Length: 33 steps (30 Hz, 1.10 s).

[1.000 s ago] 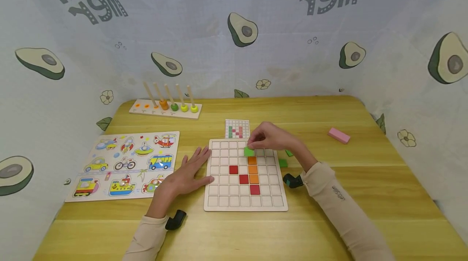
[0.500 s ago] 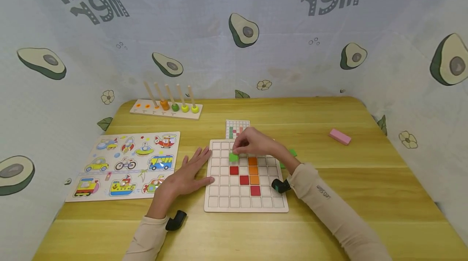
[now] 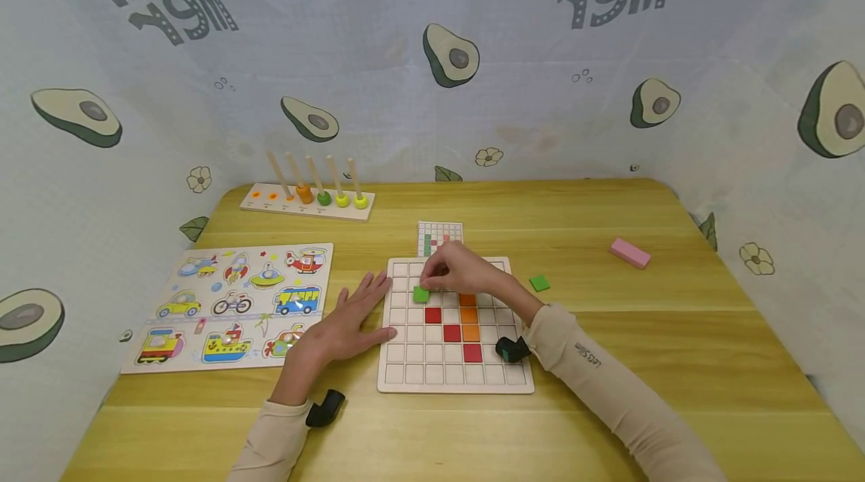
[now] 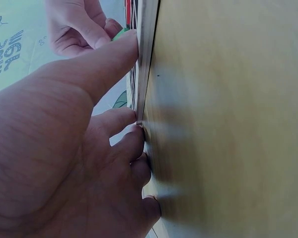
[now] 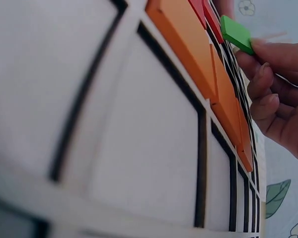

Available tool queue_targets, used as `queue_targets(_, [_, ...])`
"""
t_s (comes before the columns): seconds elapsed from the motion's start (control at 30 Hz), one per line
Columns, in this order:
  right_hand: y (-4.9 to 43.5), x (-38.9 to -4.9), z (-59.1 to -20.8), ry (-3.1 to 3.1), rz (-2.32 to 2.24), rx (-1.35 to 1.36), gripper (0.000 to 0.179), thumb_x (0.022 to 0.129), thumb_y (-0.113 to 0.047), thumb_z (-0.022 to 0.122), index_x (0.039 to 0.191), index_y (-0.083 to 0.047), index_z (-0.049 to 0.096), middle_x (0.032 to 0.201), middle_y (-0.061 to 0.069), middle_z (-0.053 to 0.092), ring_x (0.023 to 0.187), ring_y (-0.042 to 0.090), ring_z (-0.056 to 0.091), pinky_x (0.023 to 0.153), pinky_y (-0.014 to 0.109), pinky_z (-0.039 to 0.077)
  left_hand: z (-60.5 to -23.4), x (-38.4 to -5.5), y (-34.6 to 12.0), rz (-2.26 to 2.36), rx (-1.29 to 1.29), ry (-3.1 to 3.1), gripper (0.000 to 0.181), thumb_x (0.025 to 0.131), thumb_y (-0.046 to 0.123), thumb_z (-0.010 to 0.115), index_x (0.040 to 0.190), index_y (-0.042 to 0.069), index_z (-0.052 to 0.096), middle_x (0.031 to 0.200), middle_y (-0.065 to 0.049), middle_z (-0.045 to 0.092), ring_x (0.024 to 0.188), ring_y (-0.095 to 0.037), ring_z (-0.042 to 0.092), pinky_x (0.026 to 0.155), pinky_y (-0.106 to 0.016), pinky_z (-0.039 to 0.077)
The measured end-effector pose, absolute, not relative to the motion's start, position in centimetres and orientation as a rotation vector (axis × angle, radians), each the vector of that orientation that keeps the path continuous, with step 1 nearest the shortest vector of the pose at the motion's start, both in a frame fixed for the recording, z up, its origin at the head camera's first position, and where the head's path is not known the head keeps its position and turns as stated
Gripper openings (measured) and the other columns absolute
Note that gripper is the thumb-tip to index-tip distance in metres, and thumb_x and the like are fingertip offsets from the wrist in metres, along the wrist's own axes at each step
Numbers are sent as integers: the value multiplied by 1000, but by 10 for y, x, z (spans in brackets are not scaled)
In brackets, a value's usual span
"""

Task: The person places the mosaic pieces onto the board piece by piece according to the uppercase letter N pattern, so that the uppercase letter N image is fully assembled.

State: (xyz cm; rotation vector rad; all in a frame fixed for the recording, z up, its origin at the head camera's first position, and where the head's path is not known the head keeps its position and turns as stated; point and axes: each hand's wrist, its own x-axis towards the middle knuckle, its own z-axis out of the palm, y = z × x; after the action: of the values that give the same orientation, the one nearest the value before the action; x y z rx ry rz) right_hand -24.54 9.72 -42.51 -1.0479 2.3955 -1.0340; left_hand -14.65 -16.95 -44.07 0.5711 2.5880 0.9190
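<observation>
A pale wooden grid board (image 3: 435, 375) lies on the table, with red tiles (image 3: 452, 333) in a diagonal and a column of orange tiles (image 3: 471, 314) in its cells. Between thumb and fingertips, my right hand (image 3: 465, 270) pinches a green tile (image 3: 421, 294) over the board's upper left part. The right wrist view shows that green tile (image 5: 236, 33) tilted, apart from the board's surface. My left hand (image 3: 343, 326) rests on the table with its fingers spread, thumb and fingertips touching the board's left edge. The right hand covers some upper cells.
A small printed grid card (image 3: 439, 228) lies behind the board. Right of the board are a loose green tile (image 3: 539, 283) and a pink block (image 3: 630, 253). A vehicle puzzle (image 3: 223, 283) lies to the left, and a peg stand (image 3: 304, 208) stands behind it.
My right hand has carried the green tile leftward across the board, from above the orange column to the upper left cells. My left hand has stayed in place.
</observation>
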Motion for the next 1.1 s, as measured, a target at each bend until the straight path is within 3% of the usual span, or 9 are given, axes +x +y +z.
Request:
queue_targets(0.4, [96, -243, -422, 2347, -1022, -1087, 5, 97, -3, 79, 97, -4, 85, 91, 1, 80, 79, 5, 65, 80, 21, 59, -440, -146, -169, 924, 562, 2590, 86, 106, 34, 70, 173, 7, 22, 181, -9, 14, 168, -33, 1, 132, -63, -4])
queue_targets(1.1, [94, -240, -419, 2375, -905, -1155, 7, 90, -3, 87, 95, -5, 83, 87, -1, 75, 73, 7, 59, 70, 20, 56, -440, -146, -168, 918, 560, 2590, 86, 106, 34, 70, 172, 7, 23, 181, -9, 14, 168, -34, 1, 132, -63, -4])
